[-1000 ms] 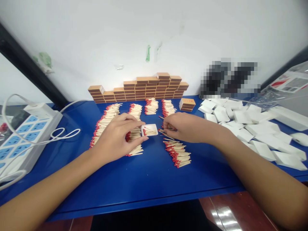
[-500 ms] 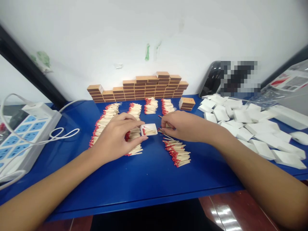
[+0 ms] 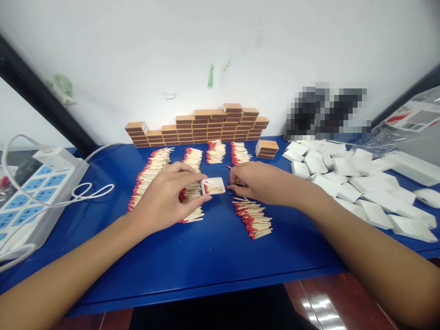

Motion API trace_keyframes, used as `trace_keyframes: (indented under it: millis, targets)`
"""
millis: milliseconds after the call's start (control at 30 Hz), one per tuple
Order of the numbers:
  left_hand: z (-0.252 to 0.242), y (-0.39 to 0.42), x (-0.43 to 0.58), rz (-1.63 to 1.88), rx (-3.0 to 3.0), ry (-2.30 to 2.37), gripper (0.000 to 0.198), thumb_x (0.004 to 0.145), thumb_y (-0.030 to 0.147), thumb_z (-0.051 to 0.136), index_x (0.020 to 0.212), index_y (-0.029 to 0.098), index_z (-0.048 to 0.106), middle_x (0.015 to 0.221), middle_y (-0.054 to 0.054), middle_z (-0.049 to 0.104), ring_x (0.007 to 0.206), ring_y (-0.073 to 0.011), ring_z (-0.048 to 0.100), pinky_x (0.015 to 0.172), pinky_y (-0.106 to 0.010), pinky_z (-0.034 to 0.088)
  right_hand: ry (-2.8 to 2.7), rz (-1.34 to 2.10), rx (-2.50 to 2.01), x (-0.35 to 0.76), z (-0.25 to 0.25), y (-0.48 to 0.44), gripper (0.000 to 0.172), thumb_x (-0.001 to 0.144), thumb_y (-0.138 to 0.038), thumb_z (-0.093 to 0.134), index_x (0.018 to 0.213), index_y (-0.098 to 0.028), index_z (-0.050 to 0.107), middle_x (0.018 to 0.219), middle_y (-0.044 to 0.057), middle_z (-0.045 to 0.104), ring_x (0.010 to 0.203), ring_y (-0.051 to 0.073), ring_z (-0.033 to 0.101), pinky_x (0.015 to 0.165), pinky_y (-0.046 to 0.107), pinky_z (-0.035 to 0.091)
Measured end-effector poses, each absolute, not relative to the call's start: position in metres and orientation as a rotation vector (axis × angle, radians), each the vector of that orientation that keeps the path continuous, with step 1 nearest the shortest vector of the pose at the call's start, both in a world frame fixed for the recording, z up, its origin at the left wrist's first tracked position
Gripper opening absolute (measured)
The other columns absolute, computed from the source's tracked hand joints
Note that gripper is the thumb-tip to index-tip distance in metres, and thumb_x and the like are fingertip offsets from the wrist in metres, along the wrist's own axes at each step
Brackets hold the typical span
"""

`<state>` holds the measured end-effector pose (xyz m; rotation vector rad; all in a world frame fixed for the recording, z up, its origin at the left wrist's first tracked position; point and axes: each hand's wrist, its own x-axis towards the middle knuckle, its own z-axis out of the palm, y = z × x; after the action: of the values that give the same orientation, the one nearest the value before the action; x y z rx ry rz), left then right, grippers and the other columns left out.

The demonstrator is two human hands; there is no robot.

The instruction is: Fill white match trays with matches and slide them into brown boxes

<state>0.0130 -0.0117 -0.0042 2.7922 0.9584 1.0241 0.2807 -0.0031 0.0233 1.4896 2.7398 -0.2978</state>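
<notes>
A small white matchbox tray (image 3: 220, 182) with several red-headed matches (image 3: 213, 188) lying in it is gripped at its left end by the thumb and fingers of my left hand (image 3: 175, 191). Just right of the tray, my right hand (image 3: 256, 181) is closed in a pinch with red match heads (image 3: 228, 186) showing at its fingertips; how many it holds is hidden. Below my right hand lies a heap of loose matches (image 3: 254, 217). Another long row of matches (image 3: 193, 158) runs partly under my left hand.
Brown matchboxes (image 3: 199, 126) are stacked along the wall, with a short stack (image 3: 267, 147) in front. More match rows (image 3: 216, 151) lie at the back. Many white trays (image 3: 343, 167) are heaped at right. A power strip (image 3: 37, 197) with white cables stands at left.
My right hand has shifted very slightly down, away from the loose matches just above the near heap, and match heads now gather at its fingertips. My left hand and the tray stay put.
</notes>
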Motion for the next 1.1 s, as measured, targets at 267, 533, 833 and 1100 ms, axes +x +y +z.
trace_keyframes:
  millis: [267,533,833,1100]
  targets:
    - [-0.004,-0.011,0.014,1.006,2.79,0.975,0.035,0.091,0.039,0.077,0.119,0.019,0.075,0.105,-0.009,0.078,0.105,-0.0258,0.069,0.09,-0.042,0.057,2.858,-0.355,1.456,0.285,0.023,-0.001,0.018,0.097,-0.034,0.058,0.09,-0.02,0.066,0.082,0.004,0.07,0.069,0.016,0.056,0.062,0.029,0.034]
    - [-0.005,-0.011,0.013,1.0,2.79,0.984,0.035,0.091,0.038,0.078,0.118,0.017,0.075,0.106,-0.01,0.078,0.106,-0.0264,0.069,0.091,-0.042,0.057,2.91,-0.374,1.551,0.288,0.034,-0.008,0.015,0.095,-0.032,0.057,0.089,-0.021,0.065,0.086,0.003,0.07,0.071,0.015,0.056,0.064,0.029,0.035]
    - [-0.005,-0.012,0.014,0.976,2.778,0.986,0.035,0.091,0.039,0.078,0.119,0.019,0.075,0.107,-0.009,0.077,0.105,-0.0258,0.069,0.089,-0.041,0.057,2.962,-0.555,1.487,0.283,0.044,-0.015,0.017,0.095,-0.035,0.058,0.087,-0.021,0.066,0.078,0.001,0.065,0.067,0.014,0.051,0.062,0.029,0.031]
    - [-0.006,-0.015,0.018,1.007,2.764,0.937,0.034,0.09,0.039,0.079,0.118,0.021,0.075,0.106,-0.007,0.077,0.108,-0.0255,0.069,0.094,-0.042,0.056,3.088,-0.592,1.389,0.265,0.035,-0.02,0.01,0.096,-0.029,0.061,0.092,-0.02,0.063,0.082,0.0,0.062,0.067,0.013,0.05,0.064,0.027,0.034]
